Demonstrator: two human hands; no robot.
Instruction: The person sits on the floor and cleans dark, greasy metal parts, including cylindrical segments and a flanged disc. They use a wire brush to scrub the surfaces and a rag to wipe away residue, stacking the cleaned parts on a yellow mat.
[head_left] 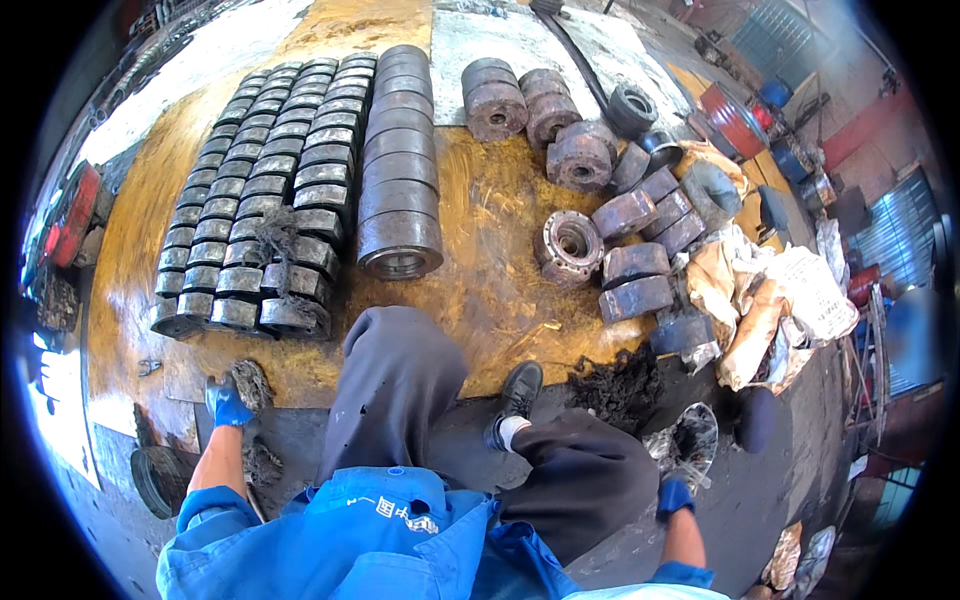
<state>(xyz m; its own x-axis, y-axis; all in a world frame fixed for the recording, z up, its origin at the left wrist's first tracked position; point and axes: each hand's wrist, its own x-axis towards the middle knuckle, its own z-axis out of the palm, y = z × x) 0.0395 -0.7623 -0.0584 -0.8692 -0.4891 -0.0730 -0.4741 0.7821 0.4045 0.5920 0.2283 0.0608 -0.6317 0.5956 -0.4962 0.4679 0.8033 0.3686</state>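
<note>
My left hand point(229, 403), in a blue glove with greyish fingertips, is low at the left. Its fingers look apart, beside a clump of grey fibrous rag point(253, 384); whether they touch it is unclear. My right hand point(676, 494), also blue-gloved, is at the lower right, its fingers partly hidden. It seems closed on the near end of a shiny, translucent scoop-shaped thing, perhaps plastic point(694, 437). Ahead of my knees stand rows of dark curved metal segments point(240, 185) and a row of metal cylinders point(400, 212), on a yellow-brown stained sheet point(480, 220).
A flanged metal ring point(570, 246) and several metal blocks point(635, 262) lie right of centre. Crumpled sacks point(765, 310) are piled beyond them. Dark shavings point(622, 388) lie near my foot. A round dark tin point(160, 480) stands at left; a red drum point(733, 120) is far right.
</note>
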